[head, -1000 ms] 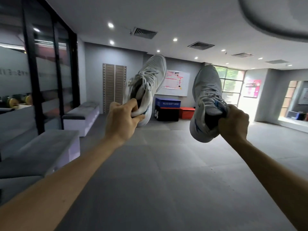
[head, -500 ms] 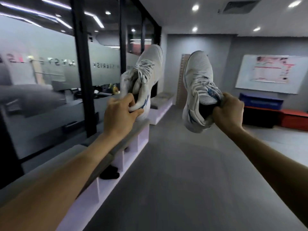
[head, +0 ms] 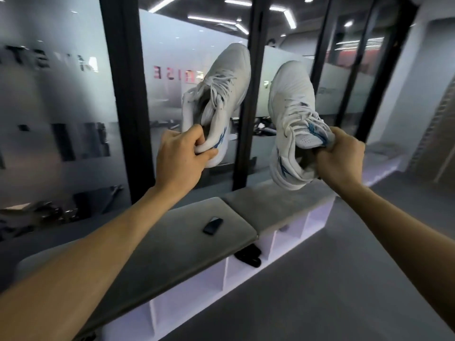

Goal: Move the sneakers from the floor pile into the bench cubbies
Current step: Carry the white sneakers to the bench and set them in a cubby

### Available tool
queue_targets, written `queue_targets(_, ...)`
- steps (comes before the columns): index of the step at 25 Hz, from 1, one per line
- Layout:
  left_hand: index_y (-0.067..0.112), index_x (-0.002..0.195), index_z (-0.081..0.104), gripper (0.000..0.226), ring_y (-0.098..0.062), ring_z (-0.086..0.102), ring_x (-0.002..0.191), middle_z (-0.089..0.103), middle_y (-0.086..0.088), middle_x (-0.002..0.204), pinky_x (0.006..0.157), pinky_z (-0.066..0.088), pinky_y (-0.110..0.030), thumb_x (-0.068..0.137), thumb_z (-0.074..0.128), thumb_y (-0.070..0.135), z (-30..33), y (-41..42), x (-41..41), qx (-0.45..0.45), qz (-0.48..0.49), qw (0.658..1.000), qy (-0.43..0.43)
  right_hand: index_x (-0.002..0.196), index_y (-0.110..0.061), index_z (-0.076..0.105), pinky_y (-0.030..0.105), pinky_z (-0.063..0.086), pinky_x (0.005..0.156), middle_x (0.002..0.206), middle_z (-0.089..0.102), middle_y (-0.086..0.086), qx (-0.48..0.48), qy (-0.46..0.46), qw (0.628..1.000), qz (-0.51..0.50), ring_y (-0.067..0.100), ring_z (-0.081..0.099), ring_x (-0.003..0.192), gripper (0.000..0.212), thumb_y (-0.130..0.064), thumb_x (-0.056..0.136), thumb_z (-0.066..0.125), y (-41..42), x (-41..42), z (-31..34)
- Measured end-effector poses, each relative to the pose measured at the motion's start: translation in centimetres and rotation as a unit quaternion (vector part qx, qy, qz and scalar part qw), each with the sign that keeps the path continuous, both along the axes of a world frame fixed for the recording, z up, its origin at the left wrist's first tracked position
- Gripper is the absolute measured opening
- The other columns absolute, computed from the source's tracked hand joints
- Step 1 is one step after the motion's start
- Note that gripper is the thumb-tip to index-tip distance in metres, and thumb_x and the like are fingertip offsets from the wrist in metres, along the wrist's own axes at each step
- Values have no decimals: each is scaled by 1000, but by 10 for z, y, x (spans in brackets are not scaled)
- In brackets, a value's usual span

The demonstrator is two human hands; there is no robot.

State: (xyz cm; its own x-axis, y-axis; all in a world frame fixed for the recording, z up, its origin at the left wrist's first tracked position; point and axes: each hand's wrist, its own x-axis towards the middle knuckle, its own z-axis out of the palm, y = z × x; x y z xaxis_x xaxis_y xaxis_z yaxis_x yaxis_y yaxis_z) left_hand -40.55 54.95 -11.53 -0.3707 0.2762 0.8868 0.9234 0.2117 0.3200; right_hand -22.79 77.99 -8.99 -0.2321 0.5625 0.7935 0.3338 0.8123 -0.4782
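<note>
Both my arms are stretched out in front of me, each hand holding a white sneaker with blue markings by its heel collar, toes pointing up. My left hand (head: 181, 158) grips the left sneaker (head: 221, 94). My right hand (head: 341, 158) grips the right sneaker (head: 290, 114). Both shoes hang in the air above the bench (head: 172, 242), which has grey cushions on top and white open cubbies (head: 206, 289) underneath. A dark shoe (head: 248, 257) sticks out of one cubby.
A small black device (head: 213, 225) lies on the bench cushion. Behind the bench stands a frosted glass wall with black posts (head: 125, 107). Grey floor (head: 344, 279) spreads to the right, and another bench (head: 384, 156) continues further along the wall.
My view has swung left from the open room to face the glass wall and the bench. Both hands keep the sneakers raised at about the same height.
</note>
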Motion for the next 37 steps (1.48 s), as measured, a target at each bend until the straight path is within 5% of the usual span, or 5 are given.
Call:
queue_targets(6,26,67,37,44,-27,48,64,40,19,57,55,40,-35,73,81,25,-18,-46,-47,-23,116,993,-6,95,-18,66,21,36,66,84,71,8,-24,-20,987,155,27,62,81,33,0,71,51,-5,-137,-29)
queue_targets(12,19,70,44,38,-24,50,67,42,17,60,57,30,-25,73,81,25,-45,-115,-68,-33,269,962,-11,101,-17,66,23,36,66,86,71,10,-7,-44,952,302,31,63,80,38,0,71,50,-65,-230,-61)
queue_targets(19,16,71,48,34,-27,52,71,43,15,58,54,37,-33,74,79,29,-88,-190,-88,-25,333,942,-32,104,-16,66,24,42,71,90,71,8,-30,-40,933,357,28,62,81,41,0,72,47,-151,-284,-95)
queue_targets(23,15,70,47,36,-25,49,69,41,13,57,55,26,-22,74,80,27,-136,-214,-90,-17,338,940,-45,100,-13,66,30,47,71,88,70,10,-34,-60,930,361,30,62,79,33,-1,75,49,-178,-292,-139)
queue_targets(37,23,69,42,39,-22,45,76,40,17,54,53,28,-27,70,81,29,-507,-236,-92,-19,381,921,-84,99,-18,66,25,39,65,84,71,8,-41,-68,921,381,24,56,69,37,-1,72,49,-204,-311,-506)
